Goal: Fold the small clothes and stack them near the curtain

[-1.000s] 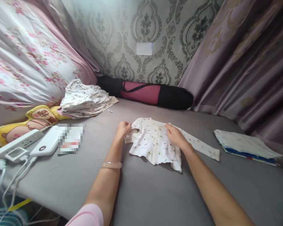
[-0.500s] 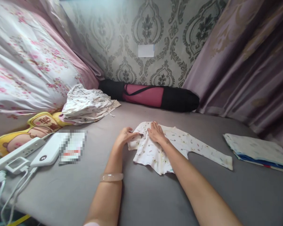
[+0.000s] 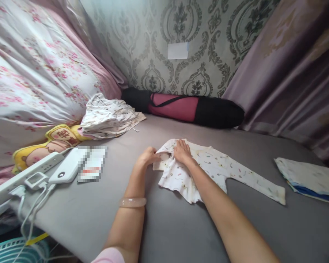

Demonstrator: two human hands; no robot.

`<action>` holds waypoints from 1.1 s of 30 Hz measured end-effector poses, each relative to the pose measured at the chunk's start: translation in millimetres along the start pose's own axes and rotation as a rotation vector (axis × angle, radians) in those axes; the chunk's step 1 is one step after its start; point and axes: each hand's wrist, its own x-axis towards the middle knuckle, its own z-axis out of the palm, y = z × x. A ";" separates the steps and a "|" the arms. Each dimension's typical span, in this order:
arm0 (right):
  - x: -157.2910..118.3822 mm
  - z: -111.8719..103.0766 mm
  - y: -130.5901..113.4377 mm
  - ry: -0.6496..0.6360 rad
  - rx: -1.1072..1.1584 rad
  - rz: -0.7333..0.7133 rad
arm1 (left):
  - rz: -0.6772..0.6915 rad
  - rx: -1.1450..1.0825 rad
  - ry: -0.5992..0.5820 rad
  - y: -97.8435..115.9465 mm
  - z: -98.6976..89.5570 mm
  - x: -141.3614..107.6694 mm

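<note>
White printed shirt (image 3: 211, 168), small and long-sleeved, lies spread on a grey cloth-covered surface (image 3: 246, 223) that looks like a bed, directly ahead of the person and a little right of centre. Its collar end points away from the person and its hem faces back toward them.

The shirt's widest line runs side to side. On the right, one sleeve (image 3: 259, 184) stretches out nearly straight, slanting back toward the person, well apart from both hands. On the left, the other sleeve (image 3: 158, 167) looks short and bunched in against the body of the shirt.

That left sleeve is the part closest to the left hand (image 3: 149, 156), which comes in from its outer side. The fingers and thumb touch the sleeve's edge; whether they pinch it, I cannot tell. Just beside it, the right hand (image 3: 182, 151) rests flat on the shirt near the left shoulder, fingers extended and clenching nothing, its forearm crossing over the front.

Farther off, a crumpled patterned cloth (image 3: 109, 117) lies to the left, and a folded cloth stack (image 3: 311, 179) sits beyond the right sleeve's cuff.
</note>
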 end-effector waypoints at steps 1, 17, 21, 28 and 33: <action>-1.4 3.7 0.6 0.033 0.006 -0.003 | -0.010 -0.007 0.067 0.0 -0.2 -0.1; -8.6 14.5 1.1 0.167 0.027 -0.024 | 0.003 0.182 0.304 -1.4 -16.1 -11.7; -9.7 13.7 0.9 0.175 0.026 -0.023 | -0.226 0.167 0.318 -14.5 -21.1 -9.6; -9.0 14.1 0.0 0.155 0.020 -0.016 | -0.352 0.107 0.472 -29.3 -13.7 1.3; -11.1 12.7 -2.1 0.156 -0.020 -0.017 | -0.340 0.015 0.410 -38.7 -11.3 17.0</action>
